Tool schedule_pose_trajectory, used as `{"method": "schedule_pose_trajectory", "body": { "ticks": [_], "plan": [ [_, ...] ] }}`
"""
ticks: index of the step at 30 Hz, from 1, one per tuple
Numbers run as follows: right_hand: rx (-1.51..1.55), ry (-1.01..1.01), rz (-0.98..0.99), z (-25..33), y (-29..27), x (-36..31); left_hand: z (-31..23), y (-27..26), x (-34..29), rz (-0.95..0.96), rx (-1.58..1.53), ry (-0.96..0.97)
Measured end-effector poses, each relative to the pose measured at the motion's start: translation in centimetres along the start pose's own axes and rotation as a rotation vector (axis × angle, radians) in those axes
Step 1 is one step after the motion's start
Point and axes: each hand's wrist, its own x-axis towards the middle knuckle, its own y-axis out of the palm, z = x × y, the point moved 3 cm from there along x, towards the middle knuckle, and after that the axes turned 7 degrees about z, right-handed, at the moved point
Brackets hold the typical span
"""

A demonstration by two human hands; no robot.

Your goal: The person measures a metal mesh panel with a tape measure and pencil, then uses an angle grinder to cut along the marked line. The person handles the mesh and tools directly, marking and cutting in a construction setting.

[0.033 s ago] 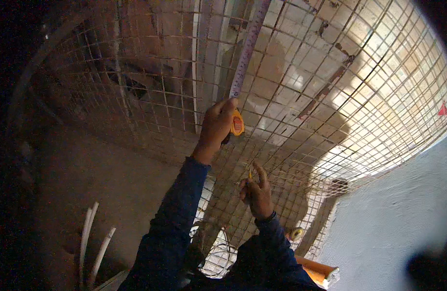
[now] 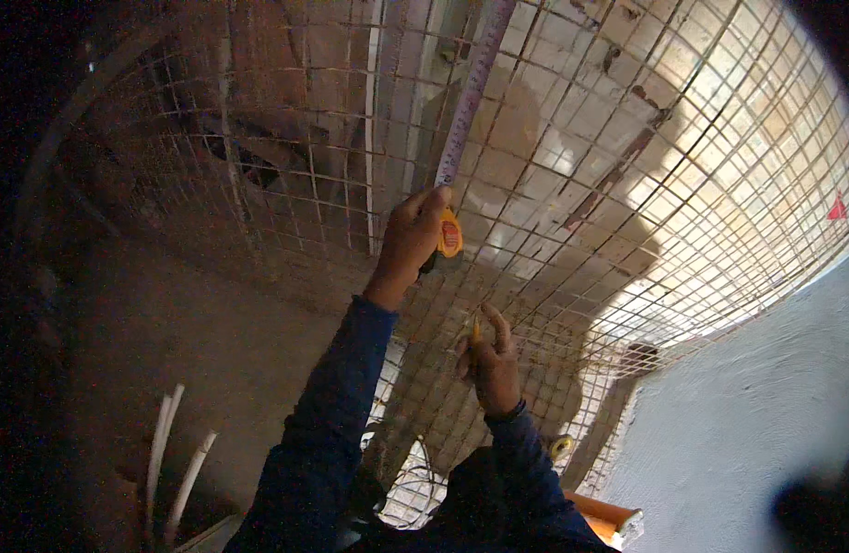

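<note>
My left hand (image 2: 411, 238) is closed around a tape measure with an orange and black case (image 2: 450, 236). Its pale blade (image 2: 465, 120) runs out past my thumb and away toward the top of the view, along the wire mesh (image 2: 719, 297). Lower and to the right, my right hand (image 2: 496, 369) grips a slim yellow pencil (image 2: 476, 332), tip up, with the index finger stretched out beside it. That hand is close to the mesh; whether it touches the wires I cannot tell.
White pipes (image 2: 192, 479) stand at the lower left. A rough white wall (image 2: 738, 396) rises at the right. Near my right forearm are an orange cylinder (image 2: 601, 512) and a small yellow round thing (image 2: 560, 448). A red triangular marker (image 2: 837, 207) is at the far right.
My right hand has shifted very slightly with the pencil. The left hand and the tape measure look almost unmoved.
</note>
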Motion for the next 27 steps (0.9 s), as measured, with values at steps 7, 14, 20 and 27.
{"method": "schedule_pose_trajectory", "body": {
  "ticks": [7,14,20,27],
  "plan": [
    [0.133,-0.364,0.262,10.1,0.9,1.8,0.2,0.7,0.2,-0.051,0.158,0.035],
    [-0.232,-0.649,0.076,17.5,3.5,2.9,-0.1,1.7,0.0,-0.172,0.226,0.065],
    [-0.430,-0.730,-0.028,21.2,4.1,6.5,-0.2,2.5,-1.3,-0.160,0.219,0.057],
    [-0.511,-0.804,-0.060,22.8,4.3,10.2,1.8,2.8,-0.6,-0.184,0.168,0.110]
  ]
}}
